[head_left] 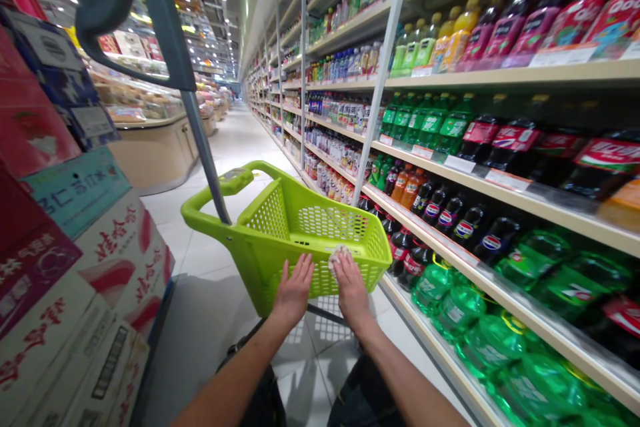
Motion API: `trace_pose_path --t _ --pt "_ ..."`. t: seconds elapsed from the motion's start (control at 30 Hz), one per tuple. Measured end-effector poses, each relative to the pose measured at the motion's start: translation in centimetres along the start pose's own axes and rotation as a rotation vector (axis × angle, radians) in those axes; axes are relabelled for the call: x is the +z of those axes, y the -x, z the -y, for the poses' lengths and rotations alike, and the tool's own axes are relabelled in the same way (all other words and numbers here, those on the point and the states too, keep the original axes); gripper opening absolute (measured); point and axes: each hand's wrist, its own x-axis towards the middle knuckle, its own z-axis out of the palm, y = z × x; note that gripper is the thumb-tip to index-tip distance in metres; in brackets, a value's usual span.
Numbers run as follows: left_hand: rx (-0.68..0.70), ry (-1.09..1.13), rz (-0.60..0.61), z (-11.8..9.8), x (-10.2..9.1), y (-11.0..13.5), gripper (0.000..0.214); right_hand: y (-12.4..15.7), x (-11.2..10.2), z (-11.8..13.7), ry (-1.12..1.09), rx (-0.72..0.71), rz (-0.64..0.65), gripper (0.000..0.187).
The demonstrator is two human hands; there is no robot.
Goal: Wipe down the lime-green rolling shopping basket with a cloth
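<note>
A green shopping basket (310,237) with perforated walls stands on the floor in front of me, its inside bare where it shows. My left hand (295,287) lies against the near side of the basket, fingers stretched out and holding nothing. Farther right, my right hand (353,287) presses a crumpled whitish cloth (341,253) onto the near rim. Part of the cloth is hidden under the fingers. A grey pull handle (175,33) rises on a metal pole from the basket's left end.
Drink shelves (500,167) run along the right, with large green bottles (495,337) on the lowest level. Stacked drink cartons (115,240) border the left side. A tiled aisle (227,130) leads away past a rounded display counter (150,153).
</note>
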Motion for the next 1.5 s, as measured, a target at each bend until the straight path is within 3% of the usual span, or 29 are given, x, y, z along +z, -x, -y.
trace_pose_path --t 0.17,0.4,0.57,0.8,1.0,1.2,1.4,1.5 --pt "-0.02 0.001 0.007 0.7 -0.3 0.6 0.054 2.3 1.8 0.9 -0.007 -0.006 0.158 0.056" --pt "-0.069 -0.009 0.028 2.2 -0.4 2.3 0.058 -1.4 0.4 2.1 0.0 -0.032 0.11 0.055" --pt "-0.101 -0.008 0.013 3.0 -0.3 3.5 0.059 0.5 2.0 2.6 0.021 -0.033 0.285 0.057" --pt "-0.143 -0.035 -0.03 5.0 -1.0 4.1 0.056 -4.4 1.1 4.5 -0.037 -0.153 0.07 0.053" --pt "-0.144 -0.038 -0.049 5.8 -0.5 5.3 0.055 -1.9 3.3 5.9 -0.013 -0.2 0.233 0.051" --pt "-0.197 -0.052 -0.061 6.7 -1.0 5.8 0.054 -5.3 2.5 7.5 -0.067 -0.224 0.078 0.05" --pt "-0.192 -0.083 -0.084 7.6 -1.0 6.3 0.056 -3.0 4.5 7.7 -0.017 -0.248 0.266 0.046" --pt "-0.213 -0.073 -0.082 8.4 -1.1 6.7 0.055 -4.5 3.9 8.9 -0.043 -0.284 0.171 0.044"
